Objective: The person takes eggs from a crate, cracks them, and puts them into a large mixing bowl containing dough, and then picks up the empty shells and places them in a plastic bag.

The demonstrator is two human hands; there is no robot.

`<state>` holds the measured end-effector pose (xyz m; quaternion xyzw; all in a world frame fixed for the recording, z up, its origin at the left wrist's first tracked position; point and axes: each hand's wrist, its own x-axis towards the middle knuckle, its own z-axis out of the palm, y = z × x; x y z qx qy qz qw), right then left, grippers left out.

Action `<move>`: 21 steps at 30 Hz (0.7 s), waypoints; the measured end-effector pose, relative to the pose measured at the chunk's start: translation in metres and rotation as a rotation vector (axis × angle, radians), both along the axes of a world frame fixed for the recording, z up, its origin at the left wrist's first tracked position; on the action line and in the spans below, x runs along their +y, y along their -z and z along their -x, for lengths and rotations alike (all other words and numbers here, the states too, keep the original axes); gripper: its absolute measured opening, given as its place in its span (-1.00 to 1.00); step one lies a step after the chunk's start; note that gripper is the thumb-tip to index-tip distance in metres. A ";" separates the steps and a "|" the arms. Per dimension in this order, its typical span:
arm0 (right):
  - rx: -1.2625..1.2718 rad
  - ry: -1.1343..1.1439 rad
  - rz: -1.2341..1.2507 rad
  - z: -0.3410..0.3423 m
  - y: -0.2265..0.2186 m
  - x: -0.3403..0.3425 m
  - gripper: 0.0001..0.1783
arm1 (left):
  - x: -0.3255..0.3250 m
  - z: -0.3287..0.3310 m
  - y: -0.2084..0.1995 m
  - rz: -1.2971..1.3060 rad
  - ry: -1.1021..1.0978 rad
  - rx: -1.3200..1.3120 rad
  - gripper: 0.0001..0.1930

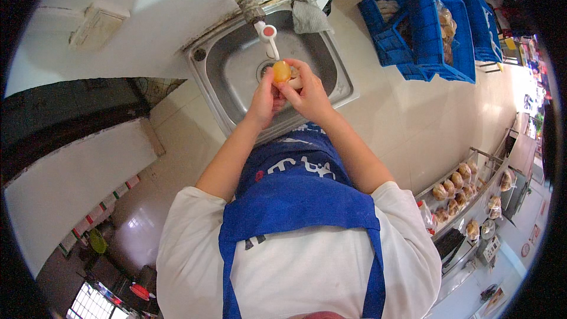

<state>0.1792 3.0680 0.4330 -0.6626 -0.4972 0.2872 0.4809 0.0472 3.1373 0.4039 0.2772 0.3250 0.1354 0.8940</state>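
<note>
Left hand (265, 101): I see it raised over the sink (344, 91), fingertips closed on a smooth orange-yellow rounded thing (282, 71).
Right hand (308, 95): grips the same thing from the other side; a pale thing (295, 82) sits against its fingers, too small for me to name.
Tap (267, 33): white lever, red dot, reaching in over the sink's wall-side edge.
Cloth (310, 18): grey, draped on the sink's far right corner.
Apron (301, 204): blue, facing the sink's near edge.
</note>
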 end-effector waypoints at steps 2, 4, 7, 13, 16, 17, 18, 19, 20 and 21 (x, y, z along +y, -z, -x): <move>0.115 -0.022 0.038 -0.001 -0.005 -0.003 -0.42 | -0.002 0.002 -0.003 -0.107 -0.008 0.041 -0.48; 0.109 -0.112 0.069 -0.009 -0.007 -0.002 -0.43 | -0.003 0.003 -0.003 -0.225 0.000 0.084 -0.48; 0.054 -0.146 0.106 -0.009 -0.008 -0.001 -0.44 | -0.003 0.002 -0.003 -0.346 -0.051 0.155 -0.47; -0.070 -0.131 0.128 0.003 -0.015 -0.002 -0.45 | -0.009 -0.007 -0.004 -0.226 -0.220 0.183 -0.46; -0.112 -0.152 0.126 0.005 -0.013 -0.003 -0.45 | -0.009 -0.005 -0.001 -0.147 -0.227 0.151 -0.49; -0.117 -0.157 0.138 0.005 -0.013 -0.003 -0.46 | -0.009 -0.005 -0.001 -0.108 -0.230 0.137 -0.52; -0.113 -0.165 0.123 0.005 -0.013 -0.003 -0.46 | -0.009 -0.005 -0.001 -0.070 -0.234 0.124 -0.54; -0.110 -0.173 0.110 0.006 -0.013 -0.003 -0.47 | -0.009 -0.006 -0.003 -0.075 -0.255 0.136 -0.55; -0.107 -0.180 0.096 0.006 -0.012 -0.004 -0.48 | -0.009 -0.006 -0.007 -0.080 -0.275 0.148 -0.56; -0.074 -0.175 0.082 0.006 -0.013 -0.004 -0.49 | -0.008 -0.007 -0.011 -0.086 -0.296 0.160 -0.57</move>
